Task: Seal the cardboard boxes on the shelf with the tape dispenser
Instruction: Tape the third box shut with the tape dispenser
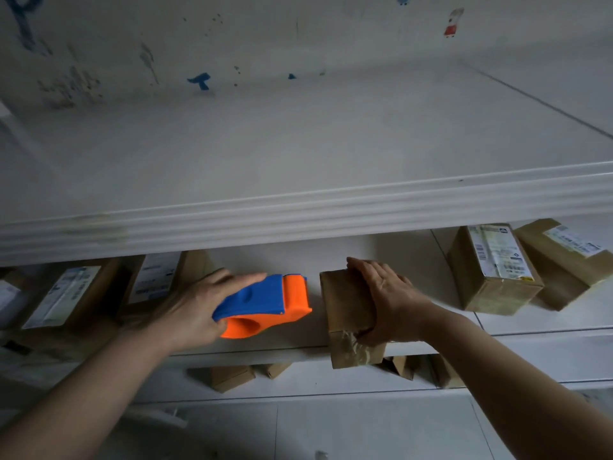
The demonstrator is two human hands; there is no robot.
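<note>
- Left hand [189, 310] and right hand [388, 303] reached onto the shelf [530, 320].
- Labelled boxes [494, 270] right of the right hand looked already taped; dim boxes [66, 293] left of the left hand, unclear.
- Right hand gripped a box [348, 307], its near end taped.
- Left hand grasped the dispenser [265, 303], just left of that box, not touching: sealing likely unfinished.

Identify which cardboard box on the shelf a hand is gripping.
The middle box, gripped by the right hand. Its top shows no label, unlike the labelled boxes either side.
</note>
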